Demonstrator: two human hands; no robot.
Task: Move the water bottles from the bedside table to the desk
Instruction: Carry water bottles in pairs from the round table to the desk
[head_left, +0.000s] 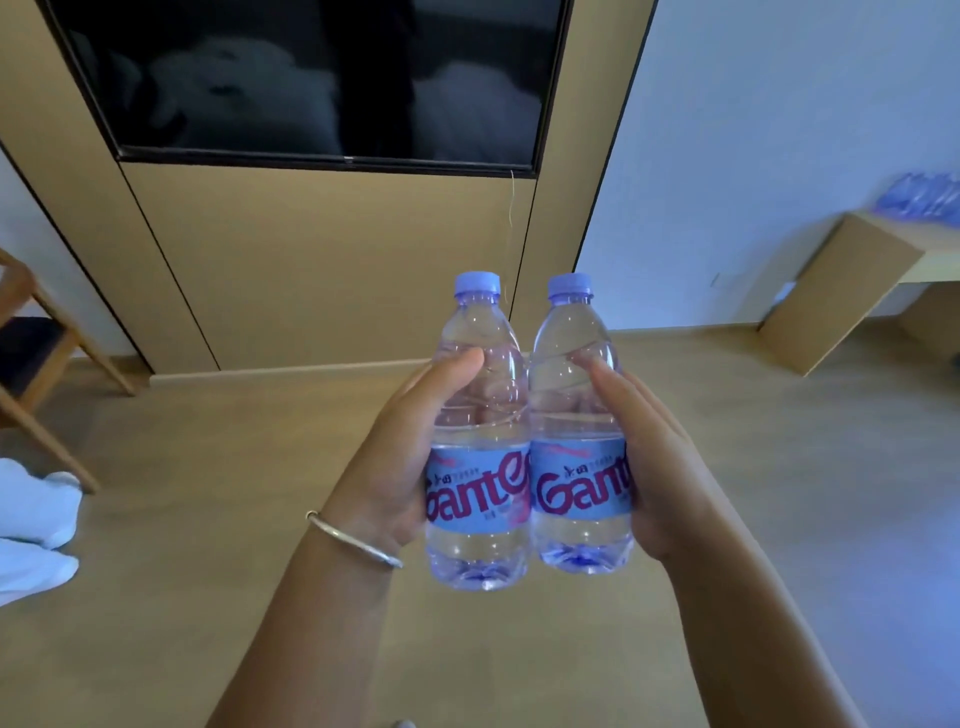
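I hold two water bottles upright and touching, above the floor (260, 597). My left hand (384, 467) wraps the left bottle (475, 441), thumb across its near face, fingers curled behind it. My right hand (654, 467) grips the right bottle (576, 431) likewise. The bench (852, 280) stands far right, carrying blurred bottles (919, 195).

Head view: forward-down, close over hands (395, 457), facing wall.
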